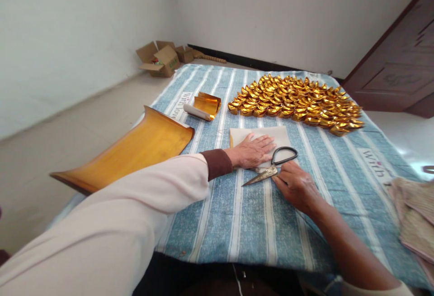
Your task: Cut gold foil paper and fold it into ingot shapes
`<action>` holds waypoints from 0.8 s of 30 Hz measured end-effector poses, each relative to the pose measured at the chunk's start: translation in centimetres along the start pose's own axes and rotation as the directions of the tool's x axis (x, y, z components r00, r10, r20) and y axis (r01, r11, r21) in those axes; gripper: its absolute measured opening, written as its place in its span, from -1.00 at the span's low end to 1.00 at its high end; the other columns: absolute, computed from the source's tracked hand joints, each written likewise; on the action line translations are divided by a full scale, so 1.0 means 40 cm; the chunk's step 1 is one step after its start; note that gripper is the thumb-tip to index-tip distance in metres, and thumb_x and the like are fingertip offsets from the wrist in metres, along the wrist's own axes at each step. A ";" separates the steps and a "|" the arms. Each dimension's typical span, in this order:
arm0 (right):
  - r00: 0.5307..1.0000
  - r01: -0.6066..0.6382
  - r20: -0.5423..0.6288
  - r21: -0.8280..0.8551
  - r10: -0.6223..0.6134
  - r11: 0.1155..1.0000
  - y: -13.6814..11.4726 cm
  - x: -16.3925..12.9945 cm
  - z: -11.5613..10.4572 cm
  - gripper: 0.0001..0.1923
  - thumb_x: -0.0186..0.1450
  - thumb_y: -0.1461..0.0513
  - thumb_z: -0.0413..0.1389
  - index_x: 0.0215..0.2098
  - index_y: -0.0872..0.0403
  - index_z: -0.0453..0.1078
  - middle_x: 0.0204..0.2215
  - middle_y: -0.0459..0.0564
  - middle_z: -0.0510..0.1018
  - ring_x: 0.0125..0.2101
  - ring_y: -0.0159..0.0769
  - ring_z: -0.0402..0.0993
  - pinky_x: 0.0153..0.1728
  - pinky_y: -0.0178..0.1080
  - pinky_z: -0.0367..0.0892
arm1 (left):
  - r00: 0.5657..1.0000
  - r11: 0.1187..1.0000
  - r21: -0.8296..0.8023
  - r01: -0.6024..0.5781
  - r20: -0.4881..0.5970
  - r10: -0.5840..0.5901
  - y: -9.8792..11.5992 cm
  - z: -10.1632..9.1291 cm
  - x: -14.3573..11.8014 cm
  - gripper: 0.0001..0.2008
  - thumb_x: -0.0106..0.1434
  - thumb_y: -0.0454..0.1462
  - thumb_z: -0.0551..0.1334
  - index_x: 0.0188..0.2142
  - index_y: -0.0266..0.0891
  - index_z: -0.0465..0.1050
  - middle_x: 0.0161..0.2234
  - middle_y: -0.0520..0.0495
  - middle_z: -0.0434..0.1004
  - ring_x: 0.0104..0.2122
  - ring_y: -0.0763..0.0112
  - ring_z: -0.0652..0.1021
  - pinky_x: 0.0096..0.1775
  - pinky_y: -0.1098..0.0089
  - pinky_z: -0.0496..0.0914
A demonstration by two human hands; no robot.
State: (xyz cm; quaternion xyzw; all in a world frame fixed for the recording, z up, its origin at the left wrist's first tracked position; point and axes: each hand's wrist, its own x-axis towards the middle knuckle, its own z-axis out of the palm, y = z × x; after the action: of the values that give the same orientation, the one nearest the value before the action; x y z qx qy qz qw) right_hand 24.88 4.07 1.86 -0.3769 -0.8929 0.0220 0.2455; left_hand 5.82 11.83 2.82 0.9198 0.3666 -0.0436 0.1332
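The left hand [252,150] lies flat, fingers spread and pressed down, on a pale sheet of paper [267,135] near the middle of the table [257,223], which is covered by a blue-and-white striped cloth. The right hand [296,186] rests just beside it on the near right, fingers curled loosely and touching the pivot of a pair of scissors [271,169]. Whether it grips them or only rests on them cannot be told. The scissors lie on the cloth across the near edge of the sheet, dark loop handles to the far right, closed blades pointing near and left.

The sheet looks thin, light and limp, with a gold edge showing at its left side. It probably creases and tears easily and slides on the cloth, so a flat palm holds it better than a pinch. To lift it, a corner or free edge is the place to take. The scissors look like metal: stiff, fairly heavy, with a sharp tip. They are best taken by the loops.

To the left a large curled gold sheet [135,151] lies half off the table, springy by the look of its bend. Beyond it sits a small roll of gold foil [205,106]. On the far side, rows of folded gold paper ingots [294,99] lie packed together. They seem hollow and easily crushed.
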 end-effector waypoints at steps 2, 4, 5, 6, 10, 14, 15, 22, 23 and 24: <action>1.000 0.005 0.007 0.000 -0.005 1.000 -0.002 -0.008 -0.002 -0.64 0.35 0.31 -0.01 -0.62 0.10 0.32 -0.54 -0.01 0.35 -0.41 -0.29 0.28 -0.36 -0.25 0.19 | 1.000 1.000 -0.007 0.007 -0.005 -0.007 -0.002 0.004 0.001 -0.44 0.41 -0.10 -0.20 0.33 -0.24 -0.07 0.37 -0.12 -0.19 0.34 0.22 -0.10 0.23 -0.09 -0.14; 1.000 0.008 0.010 0.003 -0.008 1.000 -0.003 -0.018 -0.007 -0.64 0.35 0.30 -0.01 -0.62 0.10 0.31 -0.55 -0.01 0.35 -0.41 -0.29 0.28 -0.36 -0.25 0.19 | 1.000 1.000 -0.021 0.015 -0.012 -0.016 -0.003 0.008 0.001 -0.44 0.41 -0.11 -0.20 0.33 -0.25 -0.08 0.37 -0.12 -0.20 0.34 0.22 -0.11 0.23 -0.08 -0.14; 1.000 0.007 0.009 0.003 -0.007 1.000 -0.003 -0.021 -0.009 -0.64 0.35 0.30 -0.01 -0.62 0.10 0.30 -0.55 -0.01 0.34 -0.42 -0.29 0.27 -0.36 -0.25 0.19 | 1.000 0.999 -0.031 0.023 -0.016 -0.023 -0.004 0.009 0.001 -0.44 0.41 -0.11 -0.21 0.34 -0.25 -0.09 0.38 -0.12 -0.21 0.34 0.22 -0.11 0.23 -0.07 -0.15; 1.000 0.004 0.008 0.001 -0.004 1.000 -0.003 -0.024 -0.010 -0.63 0.35 0.30 -0.02 -0.62 0.09 0.30 -0.56 -0.02 0.34 -0.42 -0.29 0.27 -0.37 -0.25 0.19 | 0.999 0.999 -0.043 0.034 -0.018 -0.034 -0.004 0.008 0.001 -0.44 0.41 -0.11 -0.21 0.34 -0.25 -0.10 0.38 -0.11 -0.21 0.34 0.23 -0.12 0.24 -0.06 -0.16; 1.000 -0.016 0.012 -0.007 0.016 1.000 -0.012 -0.016 -0.003 -0.64 0.35 0.31 -0.02 -0.62 0.08 0.30 -0.55 -0.02 0.35 -0.41 -0.29 0.28 -0.37 -0.26 0.19 | 0.997 0.992 -0.107 0.074 -0.004 -0.075 -0.002 0.001 0.001 -0.43 0.43 -0.09 -0.25 0.34 -0.27 -0.12 0.38 -0.12 -0.21 0.34 0.29 -0.13 0.25 0.02 -0.20; 0.999 -0.022 -0.026 -0.033 0.021 0.999 -0.029 0.003 0.015 -0.64 0.34 0.30 -0.02 -0.61 0.07 0.31 -0.55 -0.03 0.35 -0.42 -0.29 0.27 -0.39 -0.25 0.17 | 0.993 0.981 -0.157 0.117 0.009 -0.117 0.000 -0.008 0.004 -0.46 0.44 -0.10 -0.25 0.34 -0.22 -0.12 0.37 -0.09 -0.16 0.34 0.32 -0.10 0.26 0.06 -0.22; 0.999 -0.021 -0.034 -0.037 0.020 0.999 -0.033 0.004 0.017 -0.65 0.34 0.30 -0.03 -0.61 0.07 0.32 -0.55 -0.03 0.34 -0.42 -0.29 0.26 -0.40 -0.25 0.16 | 0.992 0.979 -0.162 0.123 0.010 -0.123 0.001 -0.009 0.005 -0.46 0.44 -0.10 -0.25 0.34 -0.22 -0.11 0.37 -0.09 -0.15 0.34 0.32 -0.09 0.26 0.07 -0.23; 1.000 -0.018 -0.005 -0.018 0.018 1.000 -0.030 -0.017 0.004 -0.65 0.34 0.31 -0.01 -0.62 0.07 0.29 -0.55 -0.03 0.33 -0.41 -0.28 0.27 -0.36 -0.24 0.17 | 0.993 0.980 -0.157 0.121 0.016 -0.120 -0.001 -0.007 0.008 -0.44 0.44 -0.06 -0.25 0.34 -0.24 -0.10 0.37 -0.10 -0.15 0.34 0.33 -0.09 0.26 0.08 -0.21; 1.000 -0.021 -0.007 -0.020 0.021 1.000 -0.030 -0.017 0.004 -0.65 0.33 0.31 0.00 -0.63 0.07 0.29 -0.55 -0.03 0.33 -0.41 -0.29 0.27 -0.36 -0.25 0.17 | 0.992 0.979 -0.159 0.124 0.018 -0.123 -0.001 -0.008 0.008 -0.44 0.44 -0.06 -0.25 0.34 -0.23 -0.10 0.37 -0.10 -0.15 0.34 0.34 -0.09 0.26 0.08 -0.22; 1.000 -0.024 -0.009 -0.022 0.024 0.999 -0.031 -0.014 0.005 -0.65 0.33 0.32 0.00 -0.62 0.07 0.29 -0.55 -0.03 0.33 -0.41 -0.29 0.26 -0.36 -0.25 0.17 | 0.992 0.978 -0.163 0.129 0.019 -0.127 0.000 -0.009 0.008 -0.45 0.44 -0.07 -0.25 0.33 -0.24 -0.10 0.37 -0.10 -0.15 0.34 0.35 -0.09 0.26 0.09 -0.22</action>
State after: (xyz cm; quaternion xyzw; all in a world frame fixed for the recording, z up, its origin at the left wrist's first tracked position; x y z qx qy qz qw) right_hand 24.30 2.83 1.73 -0.3903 -0.8874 0.0132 0.2449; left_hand 6.04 12.16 3.11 0.8799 0.4269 -0.0259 0.2069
